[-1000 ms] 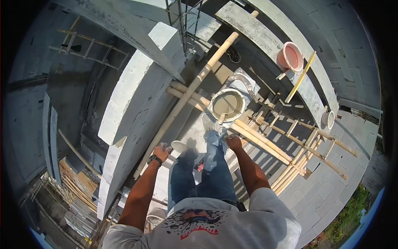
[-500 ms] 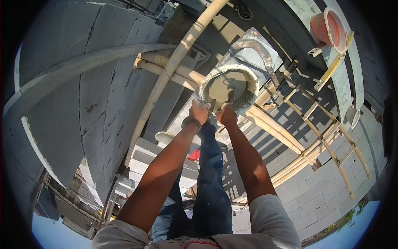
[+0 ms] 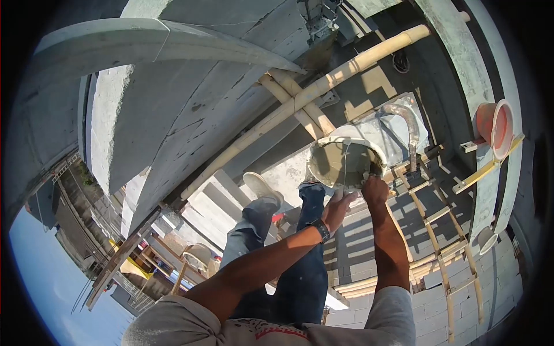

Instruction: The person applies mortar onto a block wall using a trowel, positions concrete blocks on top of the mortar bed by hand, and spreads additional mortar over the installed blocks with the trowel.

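Note:
A pale bucket of wet grey mortar stands on the work platform in front of me. At its near right rim, my right hand is closed around what looks like a mortar-smeared trowel, partly hidden by hand and rim. Just below the rim, my left hand has its fingers drawn together, pointing right. What they hold, if anything, cannot be made out. A thin pale string crosses the view over the bucket, close above the left fingers.
Bamboo poles cross beyond the bucket. A bent pipe-like piece lies behind it. Grey block wall rises at left. To the right are a bamboo ladder, a red bucket and a yellow level on a ledge.
My view has swung, so the bucket sits lower and further right. The left hand has come away from the rim to just below it; the right hand stays at the rim, further right along it.

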### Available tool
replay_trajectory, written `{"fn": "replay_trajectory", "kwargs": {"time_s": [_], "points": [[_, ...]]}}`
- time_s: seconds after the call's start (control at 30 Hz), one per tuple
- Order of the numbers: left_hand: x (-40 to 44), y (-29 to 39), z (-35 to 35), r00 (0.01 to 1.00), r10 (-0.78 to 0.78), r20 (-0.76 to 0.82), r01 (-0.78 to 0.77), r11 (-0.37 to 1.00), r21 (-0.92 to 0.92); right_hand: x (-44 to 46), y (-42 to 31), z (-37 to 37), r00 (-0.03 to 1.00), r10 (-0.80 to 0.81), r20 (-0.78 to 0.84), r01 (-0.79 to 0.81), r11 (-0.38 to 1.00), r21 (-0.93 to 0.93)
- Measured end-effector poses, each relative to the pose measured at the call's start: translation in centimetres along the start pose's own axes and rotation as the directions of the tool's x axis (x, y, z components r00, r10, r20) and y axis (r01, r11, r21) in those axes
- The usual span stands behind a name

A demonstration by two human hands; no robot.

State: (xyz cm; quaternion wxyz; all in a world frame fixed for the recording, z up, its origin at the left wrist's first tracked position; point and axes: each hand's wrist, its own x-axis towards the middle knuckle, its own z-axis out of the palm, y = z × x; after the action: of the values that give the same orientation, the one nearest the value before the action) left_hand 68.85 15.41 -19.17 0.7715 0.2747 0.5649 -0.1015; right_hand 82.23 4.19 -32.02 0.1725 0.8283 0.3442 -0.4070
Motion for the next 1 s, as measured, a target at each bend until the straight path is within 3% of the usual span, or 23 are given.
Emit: {"fn": "replay_trajectory", "kwargs": {"time_s": [0.07, 0.13, 0.27, 0.33, 0.4, 0.47, 0.53, 0.6, 0.63, 0.67, 0.7, 0.77, 0.93, 0.97, 1.0], "points": [[-2.2, -0.1, -1.2, 1.0, -0.006, 0.012, 0.006, 1.0, -0.028, -0.9, -1.8, -0.9, 0.998, -0.062, -0.023, 0.061, 0.998, -0.004], [-4.8, 0.3, -1.3, 0.999, 0.048, 0.008, -0.048, 0.994, -0.094, -1.6, -5.0, -2.3, 0.987, -0.145, 0.069, 0.149, 0.987, -0.058], [-11.2, 0.9, -4.7, 0.996, 0.049, -0.08, -0.067, 0.972, -0.227, -4.1, -10.1, -2.8, 0.907, -0.392, -0.155, 0.393, 0.919, -0.027], [-13.6, -0.1, -7.8, 0.986, 0.132, -0.105, -0.158, 0.939, -0.306, -5.3, -14.0, -4.7, 0.867, -0.498, 0.008, 0.497, 0.865, -0.074], [-16.9, 0.2, -10.3, 0.974, 0.075, -0.216, -0.15, 0.922, -0.356, -6.8, -17.6, -5.0, 0.811, -0.584, 0.04, 0.584, 0.802, -0.122], [-20.0, 0.2, -13.5, 0.965, 0.125, -0.23, -0.18, 0.955, -0.236, -7.8, -21.9, -4.1, 0.751, -0.646, 0.14, 0.661, 0.734, -0.157], [-22.7, 0.0, -16.2, 0.953, 0.132, -0.272, -0.184, 0.967, -0.175, -10.4, -27.0, -3.9, 0.773, -0.621, 0.128, 0.634, 0.763, -0.13], [-24.1, -0.8, -19.7, 0.911, 0.238, -0.335, -0.309, 0.935, -0.176, -12.2, -31.9, -2.6, 0.785, -0.604, 0.138, 0.62, 0.771, -0.146], [-25.2, -1.7, -21.2, 0.881, 0.274, -0.386, -0.367, 0.91, -0.193, -13.4, -34.5, -3.8, 0.716, -0.624, 0.315, 0.693, 0.69, -0.209], [-26.5, -2.9, -22.7, 0.845, 0.296, -0.446, -0.421, 0.881, -0.214, -14.6, -36.2, -3.3, 0.7, -0.638, 0.319, 0.709, 0.675, -0.206], [-28.1, -3.0, -24.5, 0.854, 0.216, -0.473, -0.384, 0.876, -0.293, -15.7, -38.0, -2.7, 0.68, -0.656, 0.327, 0.728, 0.654, -0.203], [-29.5, -5.5, -28.6, 0.804, 0.197, -0.561, -0.386, 0.891, -0.241, -17.9, -41.2, -1.1, 0.62, -0.742, 0.254, 0.784, 0.58, -0.22], [-35.0, -8.9, -39.4, 0.675, 0.218, -0.705, -0.412, 0.904, -0.114, -25.3, -48.4, -1.3, 0.672, -0.659, 0.338, 0.737, 0.55, -0.393], [-32.9, -12.9, -40.9, 0.614, 0.301, -0.729, -0.421, 0.907, 0.02, -26.9, -49.6, -1.5, 0.668, -0.667, 0.33, 0.738, 0.536, -0.409], [-33.9, -13.3, -42.7, 0.643, 0.235, -0.728, -0.424, 0.902, -0.083, -28.2, -50.5, -1.3, 0.664, -0.675, 0.323, 0.739, 0.526, -0.421]]}}
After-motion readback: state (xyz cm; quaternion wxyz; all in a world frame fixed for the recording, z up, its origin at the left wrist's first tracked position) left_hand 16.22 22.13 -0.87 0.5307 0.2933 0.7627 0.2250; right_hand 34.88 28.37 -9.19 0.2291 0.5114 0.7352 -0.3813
